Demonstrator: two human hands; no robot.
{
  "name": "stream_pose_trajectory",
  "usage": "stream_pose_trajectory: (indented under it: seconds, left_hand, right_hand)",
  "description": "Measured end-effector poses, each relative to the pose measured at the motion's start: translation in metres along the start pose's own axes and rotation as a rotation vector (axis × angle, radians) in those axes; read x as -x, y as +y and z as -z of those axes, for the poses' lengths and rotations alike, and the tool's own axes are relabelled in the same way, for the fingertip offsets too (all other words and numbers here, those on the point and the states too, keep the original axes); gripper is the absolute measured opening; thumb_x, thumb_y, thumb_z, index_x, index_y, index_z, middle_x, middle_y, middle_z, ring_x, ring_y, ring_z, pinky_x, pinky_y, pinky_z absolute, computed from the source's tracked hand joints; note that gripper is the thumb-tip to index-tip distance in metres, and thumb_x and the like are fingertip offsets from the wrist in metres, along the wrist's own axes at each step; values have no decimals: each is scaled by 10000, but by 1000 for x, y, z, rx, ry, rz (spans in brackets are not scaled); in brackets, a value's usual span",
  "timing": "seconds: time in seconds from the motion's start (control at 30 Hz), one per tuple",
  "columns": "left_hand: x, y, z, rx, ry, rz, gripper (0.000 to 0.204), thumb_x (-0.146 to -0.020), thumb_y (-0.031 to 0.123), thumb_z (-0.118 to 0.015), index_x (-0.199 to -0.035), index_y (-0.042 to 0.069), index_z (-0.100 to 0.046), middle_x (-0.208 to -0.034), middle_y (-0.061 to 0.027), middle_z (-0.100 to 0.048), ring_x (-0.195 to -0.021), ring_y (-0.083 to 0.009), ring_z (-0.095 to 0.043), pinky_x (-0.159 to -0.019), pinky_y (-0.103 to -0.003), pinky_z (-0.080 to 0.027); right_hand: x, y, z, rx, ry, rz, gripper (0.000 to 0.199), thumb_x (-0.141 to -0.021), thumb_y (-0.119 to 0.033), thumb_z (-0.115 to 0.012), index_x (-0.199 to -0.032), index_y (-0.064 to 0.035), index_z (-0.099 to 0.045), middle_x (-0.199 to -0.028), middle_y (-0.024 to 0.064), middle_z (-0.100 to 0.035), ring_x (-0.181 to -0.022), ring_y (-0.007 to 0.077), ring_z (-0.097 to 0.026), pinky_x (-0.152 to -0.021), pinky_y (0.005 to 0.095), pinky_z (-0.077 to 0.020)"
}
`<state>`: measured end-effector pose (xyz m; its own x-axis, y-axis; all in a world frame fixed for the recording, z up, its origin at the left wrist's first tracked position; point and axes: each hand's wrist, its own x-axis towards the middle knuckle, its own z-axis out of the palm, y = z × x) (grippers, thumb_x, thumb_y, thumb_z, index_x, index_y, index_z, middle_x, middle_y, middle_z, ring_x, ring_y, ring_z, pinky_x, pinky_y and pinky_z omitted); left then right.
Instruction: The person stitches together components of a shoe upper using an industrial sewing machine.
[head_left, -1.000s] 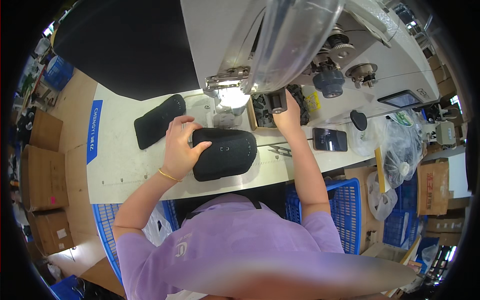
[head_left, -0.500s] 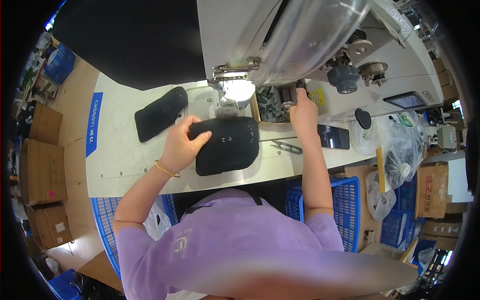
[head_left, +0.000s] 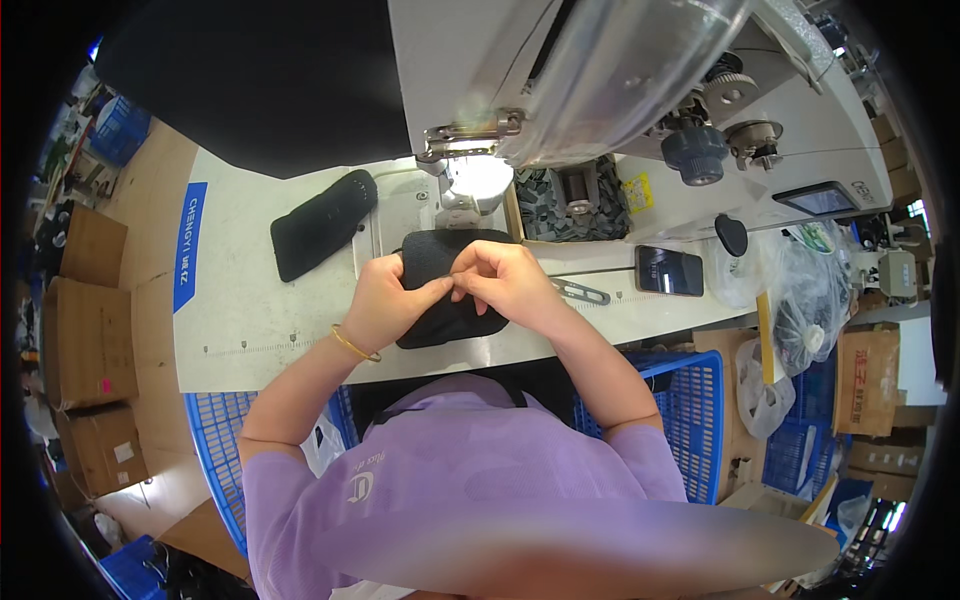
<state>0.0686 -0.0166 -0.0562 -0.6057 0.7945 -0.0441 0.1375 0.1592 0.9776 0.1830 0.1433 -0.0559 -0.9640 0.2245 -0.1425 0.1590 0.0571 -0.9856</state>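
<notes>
A black padded fabric piece (head_left: 437,254) lies on the sewing machine table, just in front of the lit needle area. My left hand (head_left: 390,303) is closed on its left side, with the thumb reaching to the middle. My right hand (head_left: 508,284) rests over the right half, fingertips pinched against the left thumb. Whatever sits between those fingertips is too small to make out. Left of the machine bed is another black fabric piece (head_left: 322,224). Thread snips (head_left: 582,292) lie beside my right wrist.
Small grey pieces fill an open box (head_left: 600,215) right of the needle. The sewing machine (head_left: 455,75) overhangs the far side. A phone (head_left: 669,271) lies at the right. Blue baskets (head_left: 690,420) stand below the table's near edge.
My right hand has come out of the box of grey pieces and over to the black fabric piece, meeting the left hand. My left thumb has moved toward the piece's middle.
</notes>
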Motion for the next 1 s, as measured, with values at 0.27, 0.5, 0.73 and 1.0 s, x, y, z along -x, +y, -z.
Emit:
stream_pose_trajectory:
  seconds: [0.27, 0.5, 0.73, 1.0]
  left_hand:
    - [15, 27, 7, 278, 44, -56, 196, -803, 88, -705, -942, -45, -670, -866, -65, -692, -739, -96, -632, -665, -231, -524]
    - [13, 32, 4, 336, 83, -2, 196, -796, 65, -703, -941, -62, -664, -876, -90, -692, -741, -103, -639, -667, -235, -532]
    - [9, 38, 8, 393, 33, 82, 191, -783, 53, -709, -926, -66, -666, -866, -93, -692, -728, -115, -646, -667, -238, -540]
    - [4, 39, 13, 383, -9, 79, 199, -777, 48, -718, -940, -57, -673, -872, -94, -693, -733, -114, -646, -685, -239, -542]
  right_hand:
    - [22, -6, 9, 138, 646, 355, 343, -814, -115, -686, -1123, -37, -558, -790, -10, -558, -609, 43, -465, -512, 191, -390]
    - [35, -22, 4, -326, 309, 150, 175, -901, -106, -593, -1045, -7, -599, -702, -4, -597, -488, 24, -493, -410, 172, -382]
    - [33, -21, 8, -304, 287, 173, 175, -904, -108, -596, -1044, -4, -598, -700, -6, -595, -490, 20, -486, -409, 170, -377]
    - [31, -21, 9, -318, 266, 205, 174, -901, -107, -598, -1041, -4, -601, -691, -8, -589, -486, 19, -480, -416, 168, -376]
